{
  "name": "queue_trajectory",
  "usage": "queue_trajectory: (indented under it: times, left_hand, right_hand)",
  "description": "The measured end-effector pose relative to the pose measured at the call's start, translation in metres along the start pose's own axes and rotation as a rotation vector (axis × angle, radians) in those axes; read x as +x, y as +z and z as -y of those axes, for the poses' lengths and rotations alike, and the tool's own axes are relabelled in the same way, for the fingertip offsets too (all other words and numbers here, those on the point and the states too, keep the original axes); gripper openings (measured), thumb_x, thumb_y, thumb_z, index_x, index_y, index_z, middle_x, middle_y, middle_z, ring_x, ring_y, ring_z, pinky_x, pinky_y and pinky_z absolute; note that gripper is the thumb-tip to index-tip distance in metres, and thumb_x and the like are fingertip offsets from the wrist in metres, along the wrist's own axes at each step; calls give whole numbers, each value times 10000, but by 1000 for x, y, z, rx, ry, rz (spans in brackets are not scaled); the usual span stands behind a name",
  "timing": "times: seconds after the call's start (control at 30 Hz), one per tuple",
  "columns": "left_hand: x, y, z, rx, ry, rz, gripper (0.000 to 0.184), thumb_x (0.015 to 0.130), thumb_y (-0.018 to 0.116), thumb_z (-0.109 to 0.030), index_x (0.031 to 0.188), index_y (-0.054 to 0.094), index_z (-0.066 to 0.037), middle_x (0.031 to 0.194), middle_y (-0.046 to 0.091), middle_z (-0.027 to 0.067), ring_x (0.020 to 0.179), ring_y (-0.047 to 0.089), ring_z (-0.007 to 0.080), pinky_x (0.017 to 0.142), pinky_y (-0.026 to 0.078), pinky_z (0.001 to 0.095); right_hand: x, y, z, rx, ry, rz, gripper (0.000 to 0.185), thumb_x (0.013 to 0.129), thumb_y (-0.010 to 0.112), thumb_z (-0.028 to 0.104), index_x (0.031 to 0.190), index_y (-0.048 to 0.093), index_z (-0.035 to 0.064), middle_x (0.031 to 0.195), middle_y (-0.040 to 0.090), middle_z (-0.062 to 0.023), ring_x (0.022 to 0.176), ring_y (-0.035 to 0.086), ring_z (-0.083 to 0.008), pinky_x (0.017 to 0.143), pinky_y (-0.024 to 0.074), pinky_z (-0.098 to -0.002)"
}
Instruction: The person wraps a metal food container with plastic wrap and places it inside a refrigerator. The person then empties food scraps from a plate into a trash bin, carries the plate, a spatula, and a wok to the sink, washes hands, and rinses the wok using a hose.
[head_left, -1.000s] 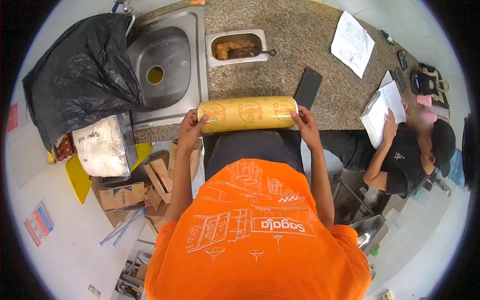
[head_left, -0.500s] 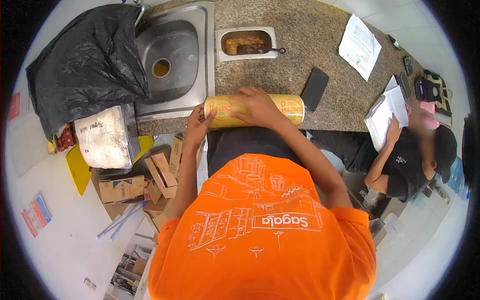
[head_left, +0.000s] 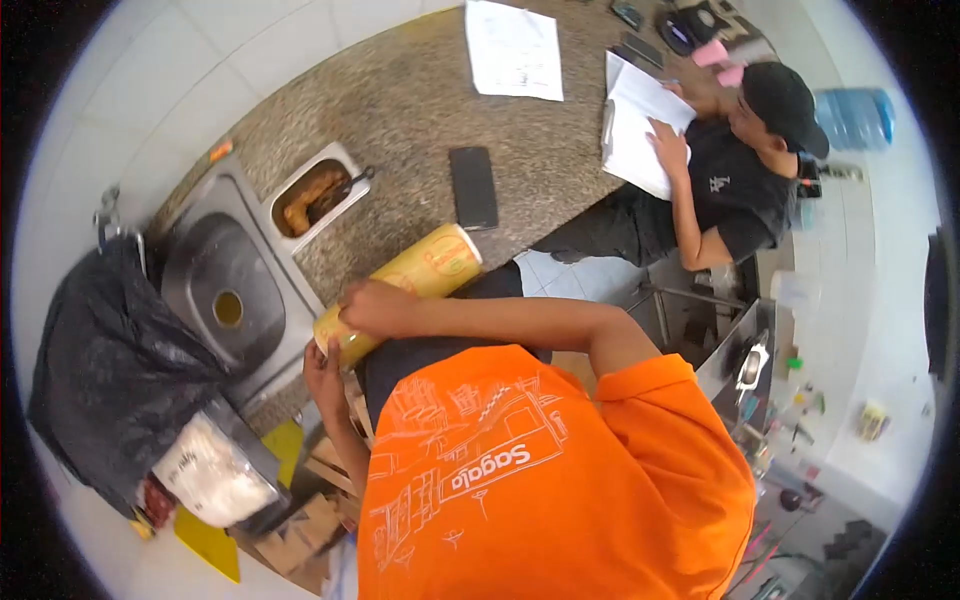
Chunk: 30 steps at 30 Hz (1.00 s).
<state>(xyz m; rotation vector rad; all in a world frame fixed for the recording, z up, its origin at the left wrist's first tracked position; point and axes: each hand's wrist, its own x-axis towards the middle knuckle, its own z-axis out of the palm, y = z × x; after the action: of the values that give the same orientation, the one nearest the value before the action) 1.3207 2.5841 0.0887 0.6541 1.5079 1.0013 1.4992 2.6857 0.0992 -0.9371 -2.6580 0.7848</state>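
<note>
A wide roll of cling film (head_left: 430,262), yellow with orange print, lies along the counter's front edge in the head view, close to my body. My left hand (head_left: 322,375) holds its near left end, thumb and fingers against the rim. Close by, my right hand (head_left: 380,308) rests on top of the roll with fingers curled in against the film. What those fingertips pinch is hidden. Beyond the roll, a black phone (head_left: 473,188) lies flat on the speckled counter (head_left: 400,130).
A metal tray (head_left: 335,207) with brown food and a spoon stands beside the steel sink (head_left: 262,300). A black plastic bag (head_left: 110,350) hangs at the left over a pale package (head_left: 215,470). A co-worker (head_left: 735,195) sits at the right with papers (head_left: 640,130).
The head view has turned, so the counter now slants. My right hand has slid from the roll's middle towards its left end, near my left hand, and its fingers have curled in.
</note>
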Motion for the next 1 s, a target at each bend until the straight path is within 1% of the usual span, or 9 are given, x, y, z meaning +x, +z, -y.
queue_trajectory:
  times: [0.07, 0.1, 0.13, 0.2, 0.47, 0.73, 0.87, 0.93, 1.0]
  left_hand:
    - [2, -3, 6, 22, -14, -48, 358, 927, 633, -220, 1179, 532, 14, 1089, 614, 86, 969, 584, 149, 837, 473, 299]
    - [6, -6, 8, 32, -5, -21, 362, 932, 625, -218, 1183, 525, 23, 1091, 613, 91, 961, 588, 152, 822, 477, 302]
    - [7, -9, 11, 41, 3, -9, 362, 932, 625, -218, 1183, 525, 23, 1091, 613, 91, 961, 588, 152, 822, 477, 302]
    - [0, 0, -1, -9, -33, -19, 356, 937, 617, -211, 1185, 521, 25, 1098, 614, 101, 968, 593, 158, 822, 480, 302]
    - [0, -1, 10, -35, -5, -26, 379, 930, 626, -224, 1185, 517, 34, 1121, 614, 125, 995, 600, 172, 825, 487, 297]
    - [2, -4, 24, -66, 55, -51, 345, 929, 626, -193, 1171, 527, 33, 1066, 641, 113, 936, 615, 158, 812, 495, 293]
    - [2, -5, 24, -68, 44, -55, 331, 931, 623, -183, 1163, 533, 34, 1075, 639, 118, 941, 611, 151, 804, 493, 286]
    - [3, -7, 28, 2, 85, -52, 356, 930, 624, -203, 1191, 518, 16, 1070, 640, 92, 947, 609, 147, 795, 487, 296]
    - [0, -2, 20, -14, 91, -55, 344, 930, 625, -195, 1175, 527, 24, 1062, 642, 100, 936, 606, 142, 792, 486, 282]
  right_hand:
    - [0, 0, 3, -15, -35, -15, 134, 730, 602, 151, 773, 671, 43, 823, 648, -123, 892, 618, -304, 789, 504, -387]
    - [-1, 0, 6, -35, -42, 3, 154, 736, 598, 143, 830, 658, 37, 890, 644, -117, 910, 614, -299, 813, 495, -380]
    - [-3, -1, 6, -40, -33, -12, 154, 736, 598, 143, 830, 658, 37, 890, 644, -117, 910, 614, -299, 813, 495, -380]
    - [-10, -2, 6, -31, -118, -100, 183, 737, 600, 143, 883, 640, 40, 952, 621, -108, 936, 599, -281, 838, 482, -373]
    - [-20, 1, 8, 8, -128, -126, 178, 732, 606, 126, 890, 617, 45, 921, 581, -91, 961, 570, -261, 868, 463, -361]
    - [-24, 2, 10, -1, -172, -144, 139, 748, 586, 116, 868, 610, 51, 932, 572, -90, 963, 567, -264, 895, 442, -380]
    - [-25, -3, 12, -46, -207, -66, 178, 756, 577, 107, 923, 604, 51, 962, 568, -94, 1000, 553, -266, 907, 427, -394]
    - [-24, -1, 14, -58, -225, -51, 203, 761, 575, 104, 955, 599, 52, 969, 567, -95, 1010, 548, -266, 907, 424, -396]
    - [-26, -9, 21, 13, -142, -111, 247, 774, 571, 107, 1017, 579, 60, 975, 566, -96, 1017, 545, -269, 905, 424, -394]
